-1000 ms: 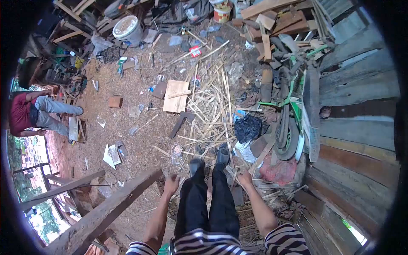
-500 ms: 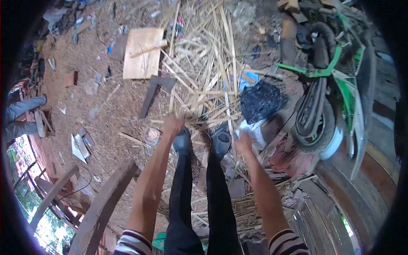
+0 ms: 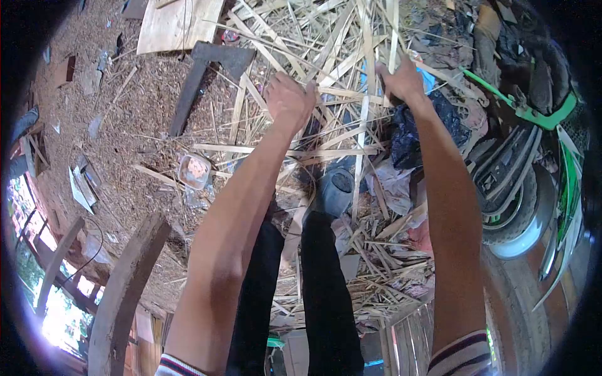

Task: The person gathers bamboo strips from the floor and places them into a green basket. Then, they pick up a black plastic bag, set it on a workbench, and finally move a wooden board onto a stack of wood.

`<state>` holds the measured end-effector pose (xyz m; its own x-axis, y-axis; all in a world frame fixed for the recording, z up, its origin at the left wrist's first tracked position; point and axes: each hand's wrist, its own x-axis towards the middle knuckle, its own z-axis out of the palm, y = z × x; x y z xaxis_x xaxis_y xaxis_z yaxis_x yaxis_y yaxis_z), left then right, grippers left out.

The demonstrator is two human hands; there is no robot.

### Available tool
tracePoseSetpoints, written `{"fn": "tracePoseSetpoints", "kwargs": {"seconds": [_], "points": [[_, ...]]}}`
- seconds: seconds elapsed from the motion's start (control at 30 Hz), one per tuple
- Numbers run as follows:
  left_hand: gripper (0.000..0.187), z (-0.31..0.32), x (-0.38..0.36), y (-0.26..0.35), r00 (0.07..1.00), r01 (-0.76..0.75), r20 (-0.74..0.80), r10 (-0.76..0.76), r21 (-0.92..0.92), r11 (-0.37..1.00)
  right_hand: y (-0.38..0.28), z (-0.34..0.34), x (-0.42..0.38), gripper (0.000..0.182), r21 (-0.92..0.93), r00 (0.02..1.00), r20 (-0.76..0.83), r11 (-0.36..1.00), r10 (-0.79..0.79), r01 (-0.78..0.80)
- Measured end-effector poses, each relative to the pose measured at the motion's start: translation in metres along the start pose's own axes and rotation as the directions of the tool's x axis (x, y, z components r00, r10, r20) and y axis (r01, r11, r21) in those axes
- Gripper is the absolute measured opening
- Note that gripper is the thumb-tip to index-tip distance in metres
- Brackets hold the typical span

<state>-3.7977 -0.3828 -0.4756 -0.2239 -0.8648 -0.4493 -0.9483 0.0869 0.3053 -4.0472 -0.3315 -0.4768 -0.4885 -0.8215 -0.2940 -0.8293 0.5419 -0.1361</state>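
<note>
A loose heap of pale split wood strips (image 3: 326, 135) covers the ground in front of my boots (image 3: 335, 191). Both my arms reach down into it. My left hand (image 3: 290, 100) is curled into a fist on the strips near the middle of the heap. Farther to the right, my right hand (image 3: 401, 81) is closed around a few long strips that run up and down the pile. My black trousers (image 3: 326, 294) fill the lower middle of the view.
A plywood board (image 3: 179, 25) and a dark angled wood piece (image 3: 200, 69) lie at the top left. A black plastic bag (image 3: 439, 119) and a green motorcycle (image 3: 533, 169) crowd the right. A small plastic tub (image 3: 193, 170) and a heavy beam (image 3: 125, 276) are on the left.
I have bent lower over the heap. Both hands moved forward from beside my boots into the strips and closed on them.
</note>
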Motion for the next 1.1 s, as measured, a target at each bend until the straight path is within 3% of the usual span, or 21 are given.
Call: {"fn": "tracePoseSetpoints", "kwargs": {"seconds": [0.03, 0.07, 0.17, 0.2, 0.27, 0.3, 0.37, 0.4, 0.47, 0.5, 0.57, 0.6, 0.63, 0.7, 0.73, 0.83, 0.87, 0.97, 1.0, 1.07, 1.1], "points": [[0.065, 0.002, 0.000, -0.004, 0.999, 0.005, -0.036, -0.010, -0.141, 0.990, -0.004, 0.004, 0.003, 0.078, 0.109, 0.987, 0.110, 0.986, 0.116, -0.128], [0.064, 0.002, 0.002, -0.006, 0.997, 0.053, -0.044, -0.061, -0.163, 0.985, -0.006, 0.006, 0.004, 0.084, 0.200, 0.950, 0.226, 0.944, 0.217, -0.264], [0.078, -0.004, 0.015, -0.013, 0.991, 0.115, 0.087, -0.101, -0.164, 0.980, -0.006, 0.003, 0.006, 0.091, 0.181, 0.922, 0.276, 0.928, 0.271, -0.327], [0.078, -0.005, 0.020, -0.013, 0.992, 0.111, 0.084, -0.098, -0.163, 0.980, -0.006, 0.002, 0.007, 0.091, 0.183, 0.923, 0.273, 0.927, 0.272, -0.328], [0.077, -0.007, 0.030, -0.013, 0.951, 0.206, 0.270, -0.154, -0.175, 0.963, -0.001, 0.003, 0.012, 0.090, 0.130, 0.907, 0.314, 0.933, 0.281, -0.334], [0.077, -0.007, 0.031, -0.013, 0.951, 0.205, 0.269, -0.154, -0.175, 0.963, 0.000, 0.005, 0.016, 0.090, 0.130, 0.907, 0.313, 0.933, 0.281, -0.334], [0.089, -0.012, 0.028, -0.011, 0.901, 0.223, 0.408, -0.149, -0.141, 0.965, -0.001, 0.002, 0.019, 0.088, 0.101, 0.798, 0.555, 0.933, 0.236, -0.346], [0.089, -0.005, 0.025, -0.015, 0.898, 0.226, 0.413, -0.151, -0.140, 0.964, -0.001, 0.002, 0.013, 0.088, 0.097, 0.795, 0.559, 0.933, 0.237, -0.347], [0.083, 0.013, 0.024, -0.027, 0.988, 0.041, 0.153, 0.000, -0.263, 0.964, -0.017, -0.008, -0.007, 0.083, 0.283, 0.844, 0.501, 0.885, 0.192, -0.370], [0.083, 0.016, 0.023, -0.029, 0.989, 0.038, 0.151, 0.002, -0.266, 0.963, -0.022, -0.006, -0.013, 0.083, 0.282, 0.846, 0.498, 0.886, 0.193, -0.368], [0.075, 0.009, 0.017, -0.027, 0.984, 0.113, 0.175, -0.047, -0.389, 0.914, -0.021, 0.016, -0.027, 0.081, 0.456, 0.956, 0.288, 0.868, 0.062, -0.194], [0.075, 0.004, 0.012, -0.025, 0.984, 0.111, 0.173, -0.046, -0.392, 0.913, -0.018, 0.032, -0.028, 0.078, 0.405, 0.983, 0.176, 0.907, 0.045, -0.114], [0.071, -0.005, 0.005, -0.021, 0.981, 0.118, 0.189, -0.040, -0.424, 0.898, -0.020, 0.022, -0.033, 0.078, 0.402, 0.984, 0.173, 0.908, 0.046, -0.114], [0.067, -0.014, 0.002, -0.019, 0.980, 0.118, 0.198, -0.029, -0.457, 0.882, -0.034, -0.007, -0.042, 0.075, 0.566, 0.960, 0.276, 0.814, -0.035, -0.133], [0.066, -0.019, 0.001, -0.018, 0.972, 0.141, 0.230, -0.042, -0.434, 0.890, -0.040, -0.005, -0.044, 0.082, 0.590, 0.989, 0.139, 0.797, 0.058, -0.130], [0.061, -0.030, -0.004, -0.015, 0.971, 0.154, 0.235, -0.051, -0.442, 0.884, -0.045, -0.020, -0.045, 0.081, 0.561, 0.972, 0.228, 0.807, 0.064, -0.185], [0.058, -0.033, -0.005, -0.014, 0.974, 0.182, 0.207, -0.090, -0.487, 0.854, -0.050, -0.018, -0.040, 0.068, 0.399, 0.942, 0.273, 0.868, 0.196, -0.296], [0.055, -0.061, -0.012, 0.004, 0.979, 0.194, 0.154, -0.133, -0.517, 0.834, -0.069, -0.048, -0.034, 0.070, 0.312, 0.939, 0.167, 0.888, 0.299, -0.338], [0.054, -0.070, -0.008, 0.010, 0.982, 0.188, 0.116, -0.148, -0.534, 0.824, -0.082, -0.086, -0.034, 0.072, 0.318, 0.911, 0.280, 0.867, 0.302, -0.385], [0.053, -0.096, -0.005, 0.030, 0.991, 0.079, -0.041, -0.130, -0.606, 0.792, -0.086, -0.117, -0.011, 0.072, 0.263, 0.968, 0.127, 0.934, 0.216, -0.243], [0.053, -0.113, -0.003, 0.040, 0.991, 0.074, -0.047, -0.129, -0.608, 0.791, -0.086, -0.133, 0.001, 0.071, 0.231, 0.985, 0.076, 0.959, 0.152, -0.166]]}}
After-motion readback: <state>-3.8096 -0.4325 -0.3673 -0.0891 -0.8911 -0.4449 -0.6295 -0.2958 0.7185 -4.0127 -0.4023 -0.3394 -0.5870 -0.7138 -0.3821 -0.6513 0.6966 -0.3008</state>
